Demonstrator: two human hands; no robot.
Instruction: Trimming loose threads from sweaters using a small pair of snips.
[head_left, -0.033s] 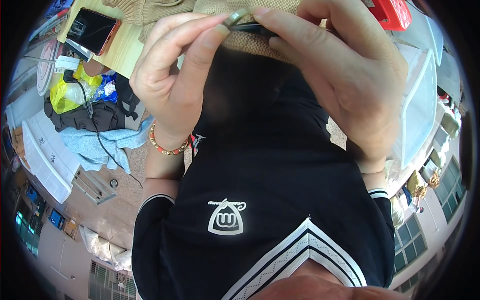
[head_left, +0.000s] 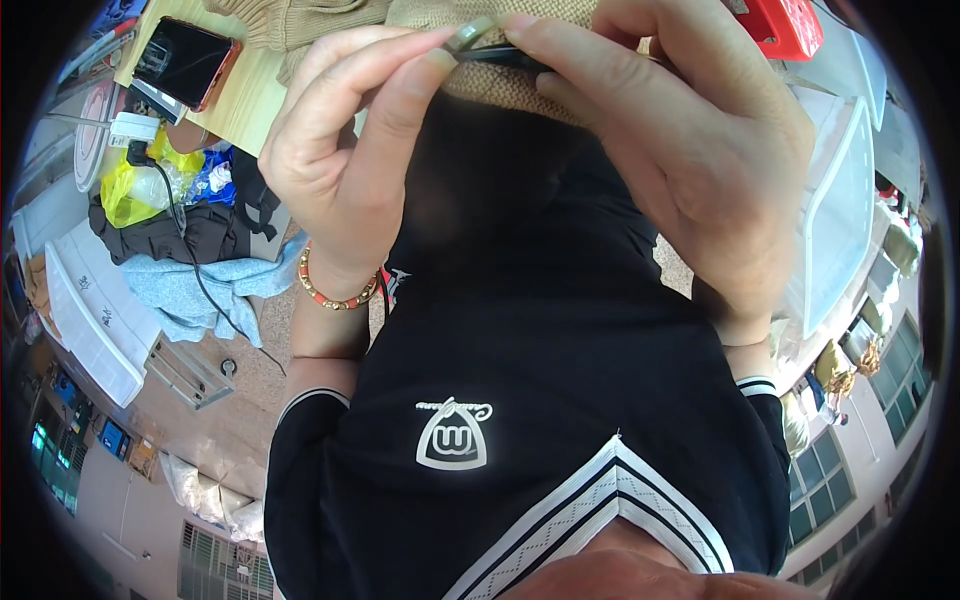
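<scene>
My left hand (head_left: 345, 150) is closed in a pinch at the top of the view. Between its thumb and index finger sits a small pale green piece (head_left: 470, 35) with a shiny face; its kind is too small to tell. Close on the right, my right hand (head_left: 690, 150) has its index fingertip beside that piece. A dark slim object (head_left: 512, 56) runs from its curled fingers toward the left fingertips, and its far part is hidden. Behind and below both hands lies beige knitted fabric (head_left: 535, 92), partly covered by the fingers.
A phone (head_left: 187, 62) rests on a light wooden table (head_left: 250, 100) at upper left, near more beige knitwear (head_left: 295, 22). Left stand a bag with yellow plastic (head_left: 120, 190), a black cable (head_left: 200, 265) and a blue-grey cloth (head_left: 190, 295). A red container (head_left: 785, 28) and clear plastic bin (head_left: 840, 220) are right.
</scene>
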